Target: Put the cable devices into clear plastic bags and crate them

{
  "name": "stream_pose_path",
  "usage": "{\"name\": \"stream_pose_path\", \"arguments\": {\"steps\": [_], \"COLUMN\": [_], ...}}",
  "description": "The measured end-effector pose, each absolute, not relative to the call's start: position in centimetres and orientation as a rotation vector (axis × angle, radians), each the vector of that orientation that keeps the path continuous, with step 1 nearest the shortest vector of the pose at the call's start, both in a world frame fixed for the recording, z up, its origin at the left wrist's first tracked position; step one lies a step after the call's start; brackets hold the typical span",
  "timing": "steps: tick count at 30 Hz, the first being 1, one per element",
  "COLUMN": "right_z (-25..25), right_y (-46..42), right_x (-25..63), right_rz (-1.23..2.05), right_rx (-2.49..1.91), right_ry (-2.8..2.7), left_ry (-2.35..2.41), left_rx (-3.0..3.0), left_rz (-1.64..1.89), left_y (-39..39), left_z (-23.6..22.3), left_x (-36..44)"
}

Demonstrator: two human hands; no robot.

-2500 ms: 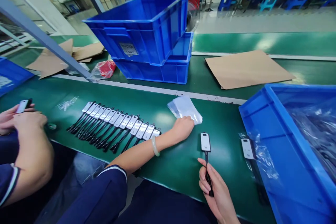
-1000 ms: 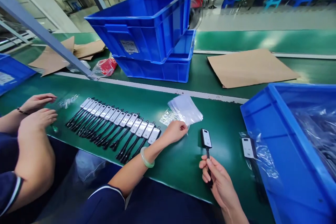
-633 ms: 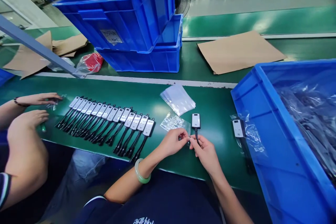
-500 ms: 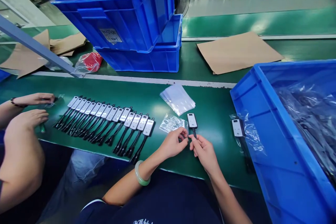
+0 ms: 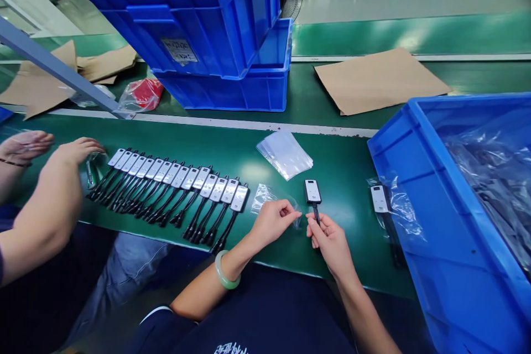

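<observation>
My right hand (image 5: 329, 238) grips the black cables of a small device with a white-faced, black-edged box (image 5: 312, 191), which points away from me just above the table. To its left, my left hand (image 5: 274, 222) is closed in a pinch on a clear plastic bag (image 5: 264, 196); part of the bag is hidden behind the fingers. The two hands' fingertips are close but apart. Beyond them lies a stack of flat clear bags (image 5: 285, 154). Left of my hands is a long row of similar devices (image 5: 180, 177), cables toward me.
A blue bin (image 5: 418, 221) holding bagged items stands at the right; a bagged device (image 5: 379, 199) lies against it. Stacked blue crates (image 5: 182, 27) and a cardboard sheet (image 5: 381, 80) are at the back. At the left, a co-worker's hands (image 5: 78, 152) handle clear plastic.
My hands have drawn slightly apart, the right one moving right with the device. The clear bag has shifted under my left hand. The co-worker's hands have separated, one reaching toward the row.
</observation>
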State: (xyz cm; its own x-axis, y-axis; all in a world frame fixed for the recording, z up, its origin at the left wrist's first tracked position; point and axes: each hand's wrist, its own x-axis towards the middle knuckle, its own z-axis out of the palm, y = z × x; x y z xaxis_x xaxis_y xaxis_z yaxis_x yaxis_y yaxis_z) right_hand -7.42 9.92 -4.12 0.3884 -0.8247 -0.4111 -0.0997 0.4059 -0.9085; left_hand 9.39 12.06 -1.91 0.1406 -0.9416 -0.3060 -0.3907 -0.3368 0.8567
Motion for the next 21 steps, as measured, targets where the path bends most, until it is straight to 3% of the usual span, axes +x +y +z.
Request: {"name": "stream_pose_path", "arguments": {"steps": [6,11,18,21], "right_z": [-4.2,-5.2,-3.5,-1.9], "right_y": [10.1,9.7,10.4,11.6], "right_x": [-7.0,-7.6,-9.3,-11.3], "right_rz": [-0.655,-0.728,-0.780,-0.811], "right_rx": [-1.184,-1.162,-1.087,-1.126], "right_ry": [1.184,1.255,1.233,1.154], "left_ry": [-1.884,-1.820,-1.791,-1.936], "left_rx": [1.822,1.834,2.066,2.050], "left_rz": [-0.805,-0.836,-0.105,-0.081], "left_y": [11.8,12.1,11.0,10.3], "left_z": [-1.0,-0.4,1.1,0.5], "left_x": [8.3,8.6,8.9,7.9]}}
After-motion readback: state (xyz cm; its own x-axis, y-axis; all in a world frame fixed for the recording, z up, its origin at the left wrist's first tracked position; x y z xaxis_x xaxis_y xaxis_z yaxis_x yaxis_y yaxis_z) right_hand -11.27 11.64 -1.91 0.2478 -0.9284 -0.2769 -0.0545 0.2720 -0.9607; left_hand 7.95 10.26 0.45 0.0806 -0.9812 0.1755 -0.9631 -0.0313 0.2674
